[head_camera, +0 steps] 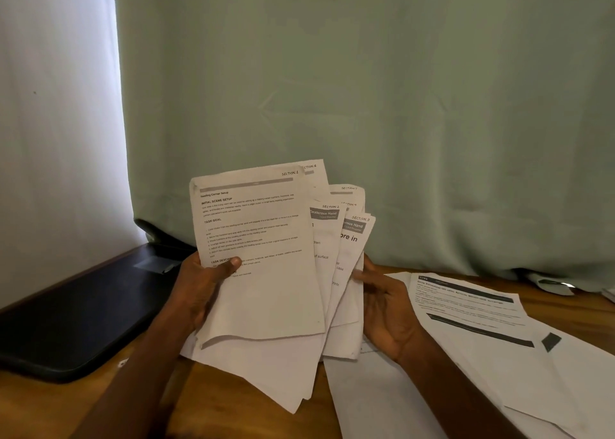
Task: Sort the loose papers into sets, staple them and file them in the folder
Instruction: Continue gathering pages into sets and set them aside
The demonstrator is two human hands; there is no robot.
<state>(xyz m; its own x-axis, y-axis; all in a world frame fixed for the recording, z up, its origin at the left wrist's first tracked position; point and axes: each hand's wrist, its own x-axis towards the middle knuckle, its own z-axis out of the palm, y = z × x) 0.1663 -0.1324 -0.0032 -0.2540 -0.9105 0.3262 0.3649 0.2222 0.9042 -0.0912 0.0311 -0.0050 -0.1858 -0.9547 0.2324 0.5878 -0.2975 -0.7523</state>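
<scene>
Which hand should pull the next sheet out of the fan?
Probably the right hand: its fingers sit at the fan's loose edge, while the left hand grips the stack with its thumb on the front sheet.

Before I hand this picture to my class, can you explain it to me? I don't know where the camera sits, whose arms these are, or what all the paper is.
There is one picture, taken by a camera worn on a person's head, looking forward and down at their own bare hands. No machine is involved. The left hand grips a fanned bundle of printed sheets, thumb on the front page, which is marked Section 1; corners marked Sections 2, 3 and 6 peek out behind. The right hand touches the bundle's right edge, fingers fairly straight. More loose papers lie on the wooden table at right. A black folder lies at left, before a green curtain.
</scene>
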